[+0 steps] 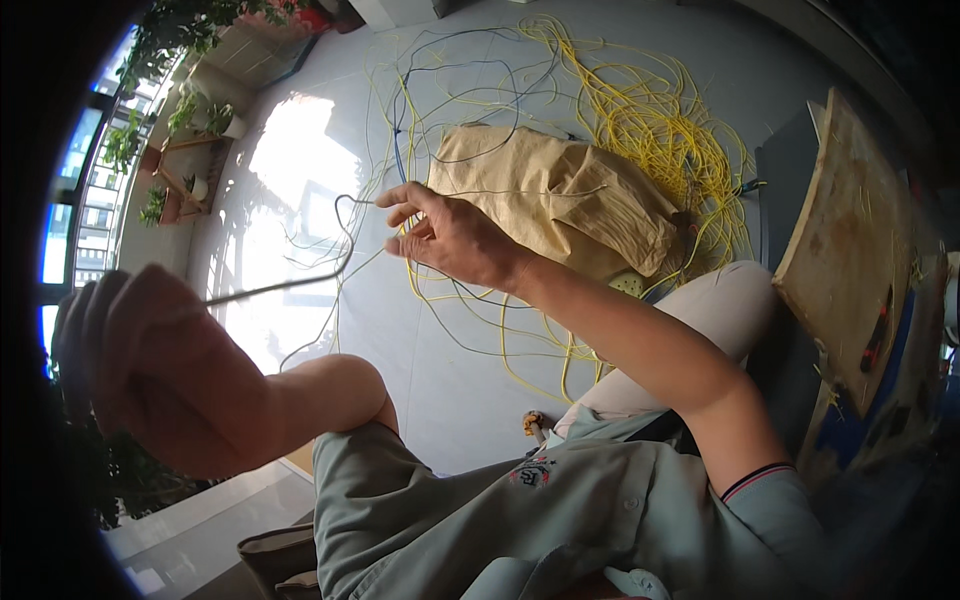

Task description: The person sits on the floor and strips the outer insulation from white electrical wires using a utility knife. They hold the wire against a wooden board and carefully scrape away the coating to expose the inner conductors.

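Note:
My left hand [165, 370], raised at the far left, is closed in a fist around a thin grey cable [285, 288]. From that fist the cable runs taut to the right, then bends up in a loop toward my right hand [455, 238]. The fingers of my right hand are curled, with the cable passing at their tips; the thumb stands a little apart from them. Behind this hand lies a crumpled beige cloth sack [510, 165]. Loose yellow cables [640, 110] are heaped beyond the sack, and strands spread around it on the floor.
At the right leans a worn wooden board [835, 230], with a red and black hand tool [877, 335] beside its lower part. Potted plants [195, 188] stand by the window at the left. My bent leg [715, 310] borders the cables.

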The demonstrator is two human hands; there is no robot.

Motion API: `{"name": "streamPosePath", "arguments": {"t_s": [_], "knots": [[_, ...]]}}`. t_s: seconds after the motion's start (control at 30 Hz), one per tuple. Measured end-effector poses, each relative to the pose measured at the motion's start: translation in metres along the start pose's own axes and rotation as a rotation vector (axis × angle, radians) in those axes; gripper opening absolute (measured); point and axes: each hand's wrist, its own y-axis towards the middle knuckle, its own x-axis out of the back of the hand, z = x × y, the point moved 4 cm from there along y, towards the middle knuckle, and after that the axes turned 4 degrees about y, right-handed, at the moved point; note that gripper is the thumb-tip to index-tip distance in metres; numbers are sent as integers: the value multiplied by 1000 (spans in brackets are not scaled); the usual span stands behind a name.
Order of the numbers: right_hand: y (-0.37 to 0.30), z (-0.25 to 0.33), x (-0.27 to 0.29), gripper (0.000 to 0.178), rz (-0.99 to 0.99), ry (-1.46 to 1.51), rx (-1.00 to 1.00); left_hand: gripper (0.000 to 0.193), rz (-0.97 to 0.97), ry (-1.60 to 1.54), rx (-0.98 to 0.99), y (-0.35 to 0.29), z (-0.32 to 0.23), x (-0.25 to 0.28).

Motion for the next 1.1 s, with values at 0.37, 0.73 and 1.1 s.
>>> {"name": "streamPosePath", "arguments": {"t_s": [0.37, 0.73, 1.1], "knots": [[-46, 2, -47, 27, 392, -107, 119, 15, 13, -169, -84, -43, 25, 11], [-5, 185, 27, 22, 79, -540, 499, 44, -69, 1948, -191, -54, 111, 183], [-73, 179, 132, 16, -205, -225, 322, 16, -503, 2414, -463, 188, -392, 257]]}}
